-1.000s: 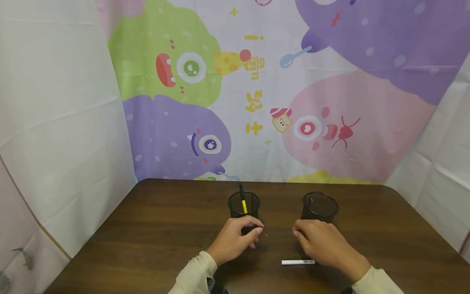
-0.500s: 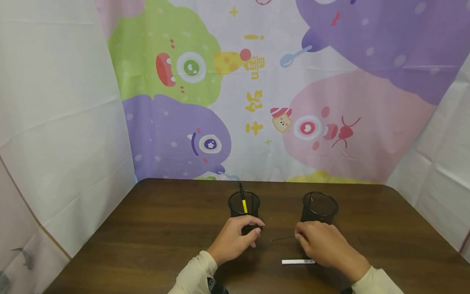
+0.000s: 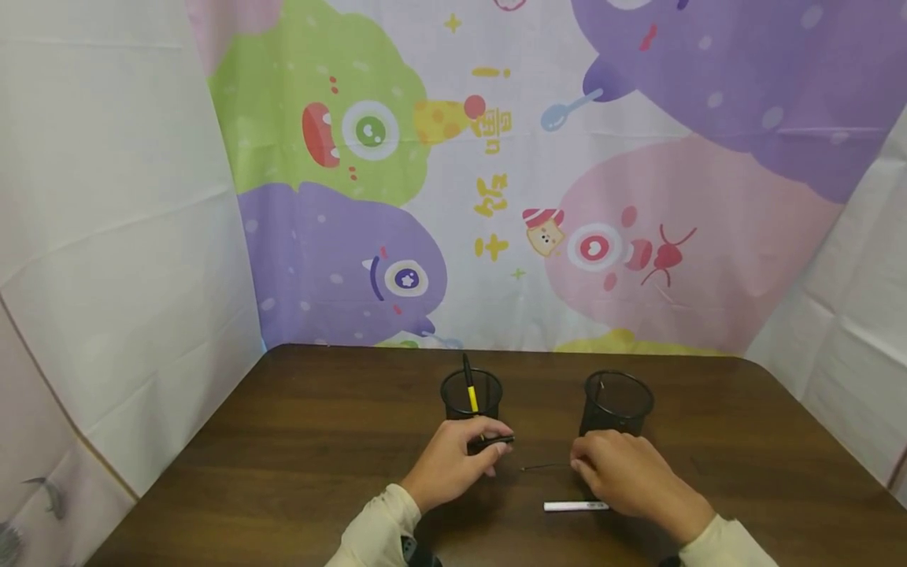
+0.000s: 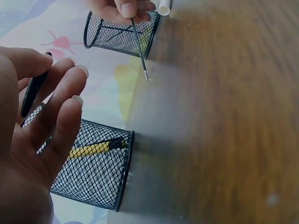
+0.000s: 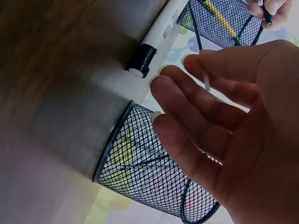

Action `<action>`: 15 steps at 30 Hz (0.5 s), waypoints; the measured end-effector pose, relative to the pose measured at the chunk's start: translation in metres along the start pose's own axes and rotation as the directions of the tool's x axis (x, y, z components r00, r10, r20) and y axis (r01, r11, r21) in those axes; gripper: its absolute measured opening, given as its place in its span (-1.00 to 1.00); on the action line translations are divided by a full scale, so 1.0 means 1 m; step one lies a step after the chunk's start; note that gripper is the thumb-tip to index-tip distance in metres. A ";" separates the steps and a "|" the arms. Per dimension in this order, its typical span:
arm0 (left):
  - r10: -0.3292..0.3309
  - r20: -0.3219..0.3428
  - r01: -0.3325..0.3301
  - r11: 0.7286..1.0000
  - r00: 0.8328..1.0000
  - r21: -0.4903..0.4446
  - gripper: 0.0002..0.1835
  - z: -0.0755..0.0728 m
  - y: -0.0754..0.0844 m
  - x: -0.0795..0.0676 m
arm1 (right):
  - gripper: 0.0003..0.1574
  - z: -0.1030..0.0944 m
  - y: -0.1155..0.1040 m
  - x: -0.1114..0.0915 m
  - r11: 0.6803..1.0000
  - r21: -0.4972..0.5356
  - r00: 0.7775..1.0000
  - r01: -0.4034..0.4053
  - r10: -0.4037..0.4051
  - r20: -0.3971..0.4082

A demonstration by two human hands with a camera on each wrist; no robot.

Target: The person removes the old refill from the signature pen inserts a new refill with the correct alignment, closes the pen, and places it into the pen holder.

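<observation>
My left hand (image 3: 455,463) pinches a short black pen barrel (image 4: 35,91) between thumb and fingers, its end pointing right in the head view. Across from it, my right hand (image 3: 631,474) holds a thin dark pen refill (image 4: 139,44) between thumb and index finger. The refill's metal tip points toward the left hand, with a gap between it and the barrel. Its clear tail end shows below the thumb in the right wrist view, the other fingers loosely bent. A white marker (image 3: 575,506) with a black end lies on the table beside the right hand.
Behind the left hand stands a black mesh pen cup (image 4: 93,175) holding a black-and-yellow pen (image 3: 470,386). Another black mesh cup (image 5: 145,168) stands behind the right hand, with a thin item leaning inside. A cartoon cloth hangs behind the brown table (image 3: 283,472).
My right hand has shifted slightly toward me, and the refill's tip has moved down and a little right, farther from the barrel. The left hand stays nearly still.
</observation>
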State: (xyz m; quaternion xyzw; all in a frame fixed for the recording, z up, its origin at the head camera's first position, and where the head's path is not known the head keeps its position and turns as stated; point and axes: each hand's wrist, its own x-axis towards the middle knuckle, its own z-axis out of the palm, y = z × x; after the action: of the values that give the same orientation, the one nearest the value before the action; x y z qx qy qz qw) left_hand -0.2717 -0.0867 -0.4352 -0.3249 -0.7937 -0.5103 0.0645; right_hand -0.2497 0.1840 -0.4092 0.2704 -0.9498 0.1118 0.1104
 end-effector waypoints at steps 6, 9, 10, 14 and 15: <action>0.010 -0.011 -0.010 1.000 1.000 0.001 -0.82 0.000 0.001 0.000 | -0.87 0.002 0.002 -0.003 0.999 -0.023 0.999 0.042 -0.042 0.008; 0.005 -0.005 -0.005 1.000 1.000 -0.007 -0.83 0.000 0.002 0.000 | -0.85 0.003 0.003 -0.004 0.997 -0.028 0.998 0.068 -0.067 0.016; 0.007 -0.004 -0.007 1.000 1.000 -0.006 -0.83 0.000 0.002 0.000 | -0.83 0.002 0.003 -0.004 0.997 -0.027 0.997 0.074 -0.073 0.019; 0.013 0.003 -0.013 1.000 1.000 -0.003 -0.84 0.000 0.002 0.001 | -0.75 0.001 0.004 -0.003 0.994 -0.034 0.995 0.101 -0.100 0.015; 0.013 0.004 -0.013 1.000 1.000 -0.002 -0.85 0.000 0.003 0.001 | -0.73 0.001 0.004 -0.003 0.994 -0.033 0.995 0.103 -0.103 0.017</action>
State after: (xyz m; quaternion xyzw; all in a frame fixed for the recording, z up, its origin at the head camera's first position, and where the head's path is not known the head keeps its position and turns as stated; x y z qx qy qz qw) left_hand -0.2707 -0.0856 -0.4332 -0.3310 -0.7912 -0.5100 0.0659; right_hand -0.2500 0.1882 -0.4117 0.3180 -0.9372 0.0877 0.1132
